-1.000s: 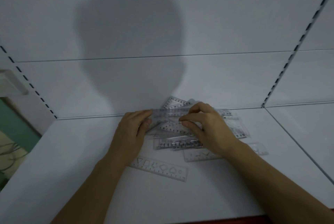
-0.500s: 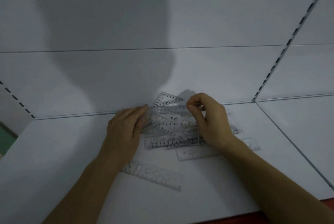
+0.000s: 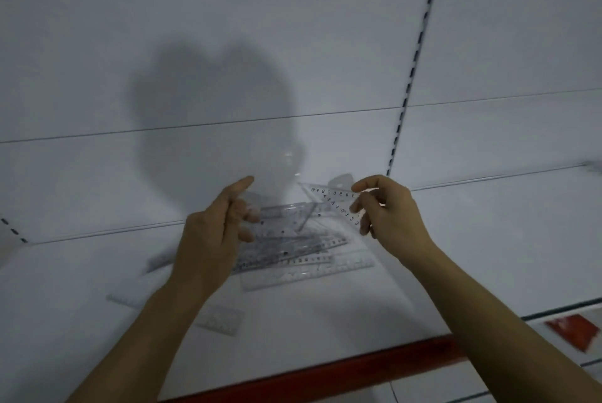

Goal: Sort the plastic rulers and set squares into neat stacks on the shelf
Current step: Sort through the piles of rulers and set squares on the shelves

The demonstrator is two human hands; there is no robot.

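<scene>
A loose pile of clear plastic rulers and set squares (image 3: 293,251) lies on the white shelf (image 3: 81,288), near the back wall. My right hand (image 3: 391,217) is raised over the pile's right end and pinches a clear set square (image 3: 330,199) with printed numbers by its corner. My left hand (image 3: 218,236) hovers over the pile's left end, index finger pointing up, the other fingers curled on the end of a clear ruler (image 3: 286,210). One separate clear ruler (image 3: 224,319) lies nearer the front, partly under my left forearm.
The shelf has a red front edge (image 3: 325,370). A slotted upright strip (image 3: 415,60) runs up the back wall at the right. A red item (image 3: 570,331) lies on a lower level at the bottom right. Another blurred clear piece (image 3: 158,261) lies left of the pile.
Both hands have lifted off the pile and moved apart. My right hand now holds a set square up in the air. The view has tilted and shows the red front edge.
</scene>
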